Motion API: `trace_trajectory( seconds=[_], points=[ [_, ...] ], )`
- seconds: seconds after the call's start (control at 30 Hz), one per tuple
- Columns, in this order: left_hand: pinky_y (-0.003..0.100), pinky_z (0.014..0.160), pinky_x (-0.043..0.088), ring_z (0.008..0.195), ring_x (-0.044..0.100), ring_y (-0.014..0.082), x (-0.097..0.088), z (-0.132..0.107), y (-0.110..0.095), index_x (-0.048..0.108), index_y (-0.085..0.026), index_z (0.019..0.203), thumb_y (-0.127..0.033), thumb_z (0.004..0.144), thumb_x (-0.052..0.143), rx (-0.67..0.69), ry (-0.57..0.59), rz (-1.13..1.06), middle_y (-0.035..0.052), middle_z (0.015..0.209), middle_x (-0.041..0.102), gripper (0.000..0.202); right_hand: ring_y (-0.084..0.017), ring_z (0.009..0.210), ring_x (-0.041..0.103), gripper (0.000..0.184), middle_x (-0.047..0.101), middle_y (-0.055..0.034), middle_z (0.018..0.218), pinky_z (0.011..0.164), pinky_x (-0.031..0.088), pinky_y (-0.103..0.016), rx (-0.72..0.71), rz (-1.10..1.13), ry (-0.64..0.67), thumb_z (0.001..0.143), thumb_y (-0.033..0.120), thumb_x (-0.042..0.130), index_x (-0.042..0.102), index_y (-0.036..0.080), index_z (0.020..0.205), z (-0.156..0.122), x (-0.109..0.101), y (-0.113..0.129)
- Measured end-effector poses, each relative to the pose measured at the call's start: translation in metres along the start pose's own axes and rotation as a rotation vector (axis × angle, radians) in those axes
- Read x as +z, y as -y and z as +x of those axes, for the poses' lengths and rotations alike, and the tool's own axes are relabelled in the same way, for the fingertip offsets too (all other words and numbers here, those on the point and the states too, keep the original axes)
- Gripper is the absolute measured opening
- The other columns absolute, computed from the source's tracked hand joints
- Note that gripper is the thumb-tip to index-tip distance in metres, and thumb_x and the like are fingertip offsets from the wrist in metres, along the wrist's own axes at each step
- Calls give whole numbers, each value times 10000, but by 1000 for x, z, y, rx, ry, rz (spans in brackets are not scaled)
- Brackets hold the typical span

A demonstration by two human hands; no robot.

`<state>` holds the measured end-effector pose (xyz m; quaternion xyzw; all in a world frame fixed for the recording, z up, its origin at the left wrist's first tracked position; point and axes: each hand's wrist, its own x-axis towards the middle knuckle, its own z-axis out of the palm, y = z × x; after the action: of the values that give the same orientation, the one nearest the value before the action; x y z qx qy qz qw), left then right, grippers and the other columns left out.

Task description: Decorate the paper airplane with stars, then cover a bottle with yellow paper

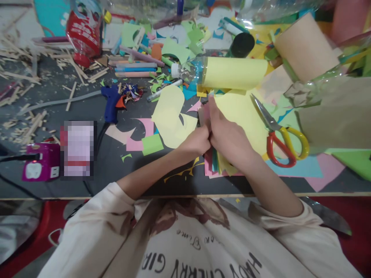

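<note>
My left hand (pixel 198 139) and my right hand (pixel 227 135) meet above the paper pile, knuckles close together. Both are closed around a small pink piece of paper (pixel 203 111), largely hidden by the fingers. Under my right hand lies a large yellow sheet (pixel 239 110). The edges of a stack of coloured papers (pixel 213 164) show below the hands. Left of them is a cut yellow paper shape (pixel 169 112) with rounded lobes. Scissors (pixel 275 127) with one red and one yellow handle rest on the paper to the right, blades slightly apart.
A yellow-wrapped bottle (pixel 234 73) lies beyond my hands. To the left are a blue glue gun (pixel 111 102), a purple power adapter (pixel 40 162), a blurred phone-like object (pixel 78 148) and wooden sticks (pixel 34 123). Paper scraps, markers (pixel 136 69) and a red-labelled bottle (pixel 84 33) crowd the back.
</note>
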<state>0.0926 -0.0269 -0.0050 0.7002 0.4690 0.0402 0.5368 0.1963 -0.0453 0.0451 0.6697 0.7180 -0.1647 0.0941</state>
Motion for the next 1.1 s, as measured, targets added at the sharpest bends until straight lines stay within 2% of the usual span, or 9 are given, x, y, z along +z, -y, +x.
trace_trajectory(
  seconds=[0.13,0.3,0.4,0.53,0.7,0.83,0.93,1.0,1.1],
  points=[
    [394,833,573,997,732,297,-2,0,-4,412,-71,1432,-71,907,425,60,-33,246,199,1151,724,525,-261,715,707,849,429,-238,1601,586,516,-375,-38,48,-41,827,58,379,202,223,1640,-5,-2,-11],
    [415,851,558,1030,731,306,-3,-3,-13,207,-165,1592,-143,983,408,19,-23,482,159,1156,741,642,-318,800,714,816,653,-238,1348,628,512,-388,22,110,-65,836,89,376,207,145,1632,-8,-1,-29],
    [416,828,556,1003,737,315,-3,-2,-13,314,-144,1537,-172,991,414,29,-42,486,162,1110,748,556,-338,883,710,760,691,-240,1257,661,498,-382,54,118,-50,840,106,378,281,91,1594,-8,-2,-31],
    [388,833,550,1035,726,322,-5,4,-9,593,-94,1220,-173,976,411,56,-30,401,186,1078,746,315,-344,839,703,665,716,-226,1134,638,465,-371,72,77,-24,878,164,392,378,83,1538,-7,0,-25],
    [394,891,547,1075,714,317,-8,8,-5,651,-84,1102,-39,862,443,78,-41,285,204,1149,734,321,-320,841,706,691,701,-248,1174,626,465,-343,-11,12,-72,852,98,382,353,53,1540,-4,5,-18],
    [319,741,545,792,719,222,-11,4,-5,641,-125,912,0,804,453,57,-73,72,104,860,741,251,-264,769,692,632,738,-212,1025,615,457,-311,-147,-7,-34,801,19,365,470,19,1424,1,-1,-19],
    [259,590,473,509,592,132,-14,0,-6,516,-180,728,33,786,425,17,-56,-92,-23,544,578,238,-219,703,677,543,743,-195,969,617,470,-291,-196,-14,23,798,7,365,578,35,1297,4,-8,-17],
    [241,559,440,435,533,108,-17,-2,-5,440,-209,686,56,781,412,1,-59,-169,-73,447,479,282,-222,709,690,596,744,-204,964,632,492,-293,-191,-36,72,798,-7,357,528,4,1369,5,-9,-14],
    [229,542,414,381,497,96,-19,-7,-3,432,-216,717,56,819,390,-1,-75,-241,-108,393,431,293,-274,808,731,741,746,-232,975,678,529,-330,-152,-88,102,784,-40,341,311,-65,1524,4,-7,-9]
  ],
)
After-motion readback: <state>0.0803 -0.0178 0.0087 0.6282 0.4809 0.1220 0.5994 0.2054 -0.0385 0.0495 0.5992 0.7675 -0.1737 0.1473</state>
